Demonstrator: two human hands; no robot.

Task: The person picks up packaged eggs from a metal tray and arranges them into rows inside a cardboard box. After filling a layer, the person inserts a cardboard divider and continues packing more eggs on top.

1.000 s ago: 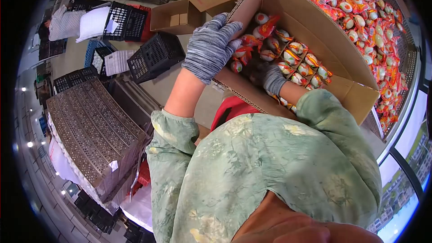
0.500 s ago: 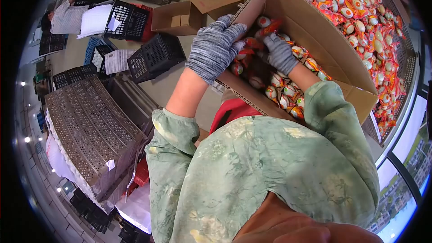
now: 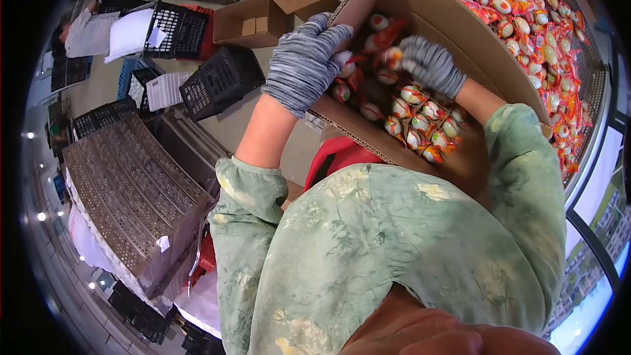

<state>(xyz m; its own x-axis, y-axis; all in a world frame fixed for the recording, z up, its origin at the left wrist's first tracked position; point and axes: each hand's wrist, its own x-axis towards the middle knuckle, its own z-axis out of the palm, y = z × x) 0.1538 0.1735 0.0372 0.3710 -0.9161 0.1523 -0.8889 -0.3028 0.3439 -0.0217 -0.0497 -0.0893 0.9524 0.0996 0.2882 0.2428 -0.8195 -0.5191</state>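
A cardboard box (image 3: 463, 26) stands tilted in front of me, with several wrapped eggs (image 3: 414, 115) in clear, orange and red packets lying in rows inside. My left hand (image 3: 303, 66), in a grey knit glove, is closed over the box's left edge, its fingertips close to a red wrapper. Inside the box, my gloved right hand (image 3: 434, 66) has its fingers closed at one wrapped egg (image 3: 392, 58), which is blurred by motion. More wrapped eggs lie loose under and left of that hand, partly in shadow.
A large heap of wrapped eggs (image 3: 526, 26) lies on a perforated metal table beyond the box. To the left are black plastic crates (image 3: 220, 82), an open carton (image 3: 253, 21) and a stack of perforated trays (image 3: 135, 190).
My right hand has moved up and right, with a wrapped egg now showing at its fingertips. More of the egg rows is uncovered. My left hand stays at the box edge.
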